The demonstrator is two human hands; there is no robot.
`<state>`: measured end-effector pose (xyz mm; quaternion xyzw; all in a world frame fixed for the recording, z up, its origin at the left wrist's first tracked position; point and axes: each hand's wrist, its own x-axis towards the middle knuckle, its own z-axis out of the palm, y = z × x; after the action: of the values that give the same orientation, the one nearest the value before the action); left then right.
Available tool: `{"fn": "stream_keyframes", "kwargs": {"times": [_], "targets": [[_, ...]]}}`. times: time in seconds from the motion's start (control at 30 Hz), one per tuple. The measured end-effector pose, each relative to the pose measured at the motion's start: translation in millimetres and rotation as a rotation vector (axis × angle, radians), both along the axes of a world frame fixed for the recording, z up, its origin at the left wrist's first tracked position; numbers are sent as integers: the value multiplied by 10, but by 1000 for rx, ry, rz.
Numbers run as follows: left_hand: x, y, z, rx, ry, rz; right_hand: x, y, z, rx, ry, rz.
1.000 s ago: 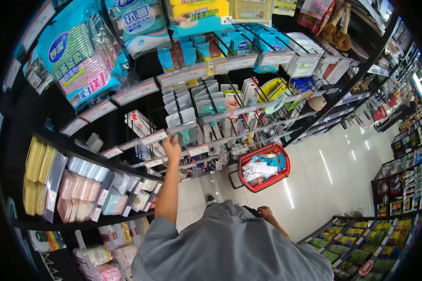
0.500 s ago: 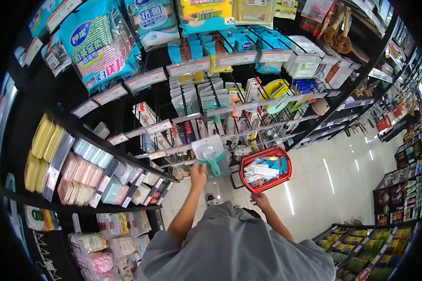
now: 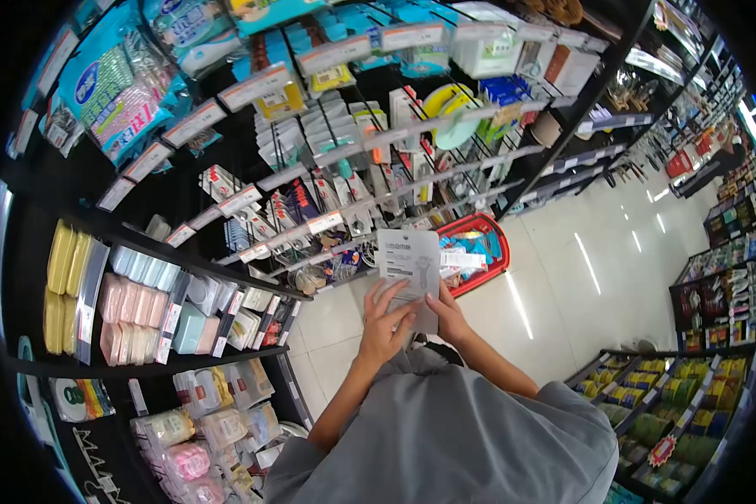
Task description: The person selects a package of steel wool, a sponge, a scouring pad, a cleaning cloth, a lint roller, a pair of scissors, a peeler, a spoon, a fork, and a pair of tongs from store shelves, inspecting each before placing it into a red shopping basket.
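Note:
A flat carded package (image 3: 408, 262) is in front of me, its grey printed back turned up toward my view. My left hand (image 3: 385, 328) grips it at the lower left, with its fingers lying over the printed card. At the lower right edge, my right hand (image 3: 447, 314) holds it with the thumb on the card. The teal-handled tool inside the package faces away and is hidden now. Just beyond the package is a red shopping basket (image 3: 502, 260), partly covered by it; several packaged items (image 3: 470, 252) lie inside.
Shelves with hanging packets (image 3: 336, 139) and price rails (image 3: 323, 223) rise ahead. To the left, a shelf carries soap-box-like yellow containers (image 3: 65, 286) and pink ones (image 3: 134, 301). Tiled floor (image 3: 554, 286) runs to the right, beside a rack of scrubbing pads (image 3: 647, 412).
The package has turned from its front to its back and come nearer the basket. My right hand, earlier off it near the basket, now holds it too. My view has shifted slightly.

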<state>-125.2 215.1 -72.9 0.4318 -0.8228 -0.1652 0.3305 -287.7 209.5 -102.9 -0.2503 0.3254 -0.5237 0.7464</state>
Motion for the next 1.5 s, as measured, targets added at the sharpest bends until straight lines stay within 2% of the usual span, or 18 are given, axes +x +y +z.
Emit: {"fn": "stream_keyframes", "kwargs": {"times": [0.13, 0.17, 0.23, 0.37, 0.43, 0.5, 0.53, 0.63, 0.7, 0.77, 1.03, 1.1, 1.17, 1.2, 1.23, 1.3, 1.43, 1.5], "targets": [[-215, 102, 92, 207, 533, 378, -190, 60, 135, -68, 114, -2], [-239, 99, 85, 230, 527, 366, -237, 77, 144, -99, 172, 17], [-189, 125, 47, 671, 994, 142, -300, 89, 138, -144, 246, 18], [-213, 171, 55, 603, 607, 65, -384, 120, 87, -176, 424, 0], [-272, 172, 98, 645, 645, 60, -415, 116, 130, -229, 463, -15], [-308, 165, 101, 566, 604, 84, -438, 99, 228, -408, 814, -182], [-334, 186, 129, 577, 598, 76, -460, 113, 314, -142, 998, -40], [-396, 168, 295, 559, 471, 258, -370, 137, 145, -470, 720, -147], [-427, 93, 392, -26, 60, -111, -326, 126, 8, -456, 281, 31], [-430, 106, 476, 13, 0, -157, -262, 207, -69, -5, -401, 304], [-328, 79, 210, 205, 19, -54, -174, 304, -299, 12, -405, 311], [-279, 86, 64, 243, 27, -37, -188, 259, -325, 110, -334, 241], [-155, 109, -179, 378, -36, -16, -196, 112, -506, 156, 456, 472], [-70, 118, -377, 386, -73, -20, -87, 159, -670, 233, 6, 210], [17, 145, -570, 389, -82, -32, -92, 171, -868, 235, -2, 198], [192, 211, -887, 812, 24, -23, -191, 155, -1361, 550, 205, 169], [423, 452, -1197, 905, -16, 22, -502, 302, -2936, 754, 301, 28], [595, 592, -1407, 1024, -10, 91, -715, 247, -2951, 879, 555, -8]]}}
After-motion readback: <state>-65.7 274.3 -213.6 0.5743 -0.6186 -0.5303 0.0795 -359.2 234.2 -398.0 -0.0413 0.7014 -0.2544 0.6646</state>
